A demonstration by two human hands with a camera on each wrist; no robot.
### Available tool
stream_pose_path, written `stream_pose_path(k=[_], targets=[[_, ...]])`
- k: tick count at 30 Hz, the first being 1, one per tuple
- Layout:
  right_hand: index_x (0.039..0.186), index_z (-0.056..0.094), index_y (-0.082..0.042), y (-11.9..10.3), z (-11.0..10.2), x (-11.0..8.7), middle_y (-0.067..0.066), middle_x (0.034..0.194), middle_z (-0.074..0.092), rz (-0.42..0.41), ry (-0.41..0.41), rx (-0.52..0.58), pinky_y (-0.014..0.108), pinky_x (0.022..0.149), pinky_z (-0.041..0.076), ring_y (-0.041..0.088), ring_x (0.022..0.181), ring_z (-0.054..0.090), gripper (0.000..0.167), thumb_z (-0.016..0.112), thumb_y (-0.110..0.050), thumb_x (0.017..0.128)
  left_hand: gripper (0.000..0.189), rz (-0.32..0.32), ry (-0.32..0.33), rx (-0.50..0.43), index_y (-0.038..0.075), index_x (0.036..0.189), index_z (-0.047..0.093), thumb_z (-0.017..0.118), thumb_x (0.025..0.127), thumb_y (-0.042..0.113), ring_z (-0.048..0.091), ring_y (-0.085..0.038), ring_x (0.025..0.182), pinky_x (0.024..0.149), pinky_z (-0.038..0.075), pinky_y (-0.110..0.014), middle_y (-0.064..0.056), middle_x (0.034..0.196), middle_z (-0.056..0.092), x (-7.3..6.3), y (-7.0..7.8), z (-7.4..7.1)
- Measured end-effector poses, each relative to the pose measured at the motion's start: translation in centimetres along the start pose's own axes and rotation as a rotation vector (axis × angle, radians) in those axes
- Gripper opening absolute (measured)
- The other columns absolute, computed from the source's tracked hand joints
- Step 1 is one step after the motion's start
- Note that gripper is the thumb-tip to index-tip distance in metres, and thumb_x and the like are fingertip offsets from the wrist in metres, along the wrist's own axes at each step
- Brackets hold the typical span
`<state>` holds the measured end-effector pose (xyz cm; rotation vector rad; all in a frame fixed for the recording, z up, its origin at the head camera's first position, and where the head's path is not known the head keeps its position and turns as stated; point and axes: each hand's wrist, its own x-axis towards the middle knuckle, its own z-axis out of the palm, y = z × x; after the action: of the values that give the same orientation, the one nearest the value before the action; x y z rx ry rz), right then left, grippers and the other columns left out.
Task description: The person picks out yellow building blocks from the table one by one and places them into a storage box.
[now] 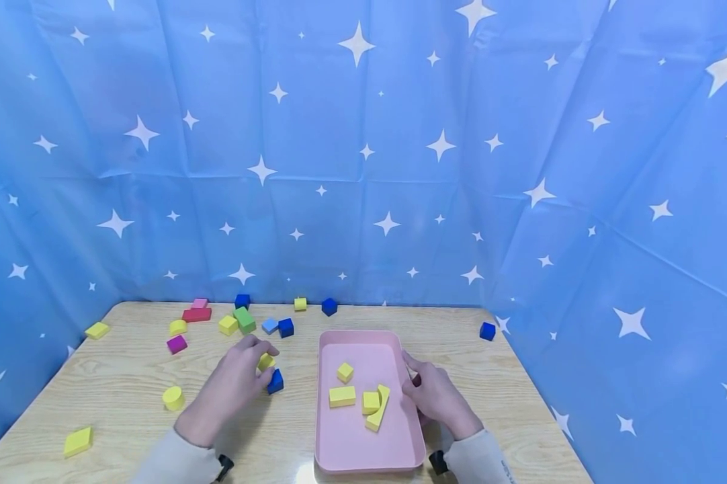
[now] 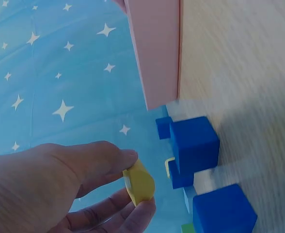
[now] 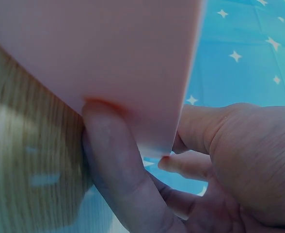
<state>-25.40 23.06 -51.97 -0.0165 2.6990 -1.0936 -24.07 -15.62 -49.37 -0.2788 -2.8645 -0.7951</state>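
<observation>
My left hand (image 1: 233, 383) pinches a small yellow block with a curved side (image 2: 141, 183) between thumb and fingertips, held above the table. Close by it, a blue block (image 1: 275, 382) shows under the thumb side; the left wrist view has blue blocks (image 2: 225, 211) beside the hand. My right hand (image 1: 439, 396) grips the right wall of a pink tray (image 1: 369, 464), thumb at the rim and a finger pressed to its outer side (image 3: 108, 126). Inside the tray lie a yellow rectangular block (image 1: 342, 396), a yellow arch-like piece (image 1: 375, 418) and small yellow blocks (image 1: 345, 372).
Loose yellow pieces include a cylinder (image 1: 173, 398) and a flat block (image 1: 78, 441) at the left. Red (image 1: 197, 314), magenta (image 1: 177, 344), green (image 1: 244, 320) and blue blocks (image 1: 286, 328) lie farther back. One blue block (image 1: 487, 331) sits far right. A starry blue curtain (image 1: 363, 228) surrounds the table.
</observation>
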Motion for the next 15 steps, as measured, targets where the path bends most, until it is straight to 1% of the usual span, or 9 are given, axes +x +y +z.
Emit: stream_pose_path(k=[3, 7, 11, 15], targets=[[0.181, 0.041, -0.013, 0.1, 0.0, 0.0, 0.011, 0.09, 0.067, -0.001, 0.0, 0.004, 0.035, 0.055, 0.063, 0.023, 0.068, 0.068, 0.074, 0.068, -0.009, 0.113, 0.026, 0.013, 0.006, 0.014, 0.008, 0.124, 0.085, 0.092, 0.099, 0.005, 0.071, -0.018, 0.096, 0.086, 0.074, -0.038, -0.015, 0.123, 0.076, -0.1, 0.3, 0.4], [0.181, 0.041, -0.014, 0.1, 0.1, 0.0, 0.011, 0.091, 0.067, -0.001, 0.002, 0.004, 0.035, 0.055, 0.064, 0.023, 0.069, 0.068, 0.074, 0.068, -0.008, 0.113, 0.026, 0.03, 0.013, 0.023, 0.01, 0.122, 0.085, 0.092, 0.097, 0.004, 0.071, -0.018, 0.097, 0.087, 0.074, -0.039, -0.014, 0.122, 0.076, -0.3, 0.8, 0.9], [0.181, 0.041, -0.014, 0.0, 0.1, 0.0, 0.01, 0.092, 0.068, 0.002, 0.005, 0.0, 0.035, 0.055, 0.064, 0.023, 0.07, 0.069, 0.074, 0.068, -0.009, 0.113, 0.025, 0.036, 0.006, 0.012, 0.011, 0.121, 0.086, 0.092, 0.097, 0.004, 0.075, -0.021, 0.103, 0.093, 0.074, -0.043, -0.014, 0.123, 0.077, -0.5, 1.5, 1.3], [0.181, 0.041, -0.015, 0.0, 0.1, 0.0, 0.01, 0.093, 0.068, 0.006, 0.007, -0.003, 0.035, 0.055, 0.064, 0.022, 0.069, 0.069, 0.073, 0.068, -0.009, 0.113, 0.025, 0.027, -0.021, 0.003, 0.013, 0.122, 0.086, 0.092, 0.099, 0.006, 0.077, -0.021, 0.11, 0.098, 0.073, -0.045, -0.011, 0.125, 0.077, -0.7, 2.2, 1.8]])
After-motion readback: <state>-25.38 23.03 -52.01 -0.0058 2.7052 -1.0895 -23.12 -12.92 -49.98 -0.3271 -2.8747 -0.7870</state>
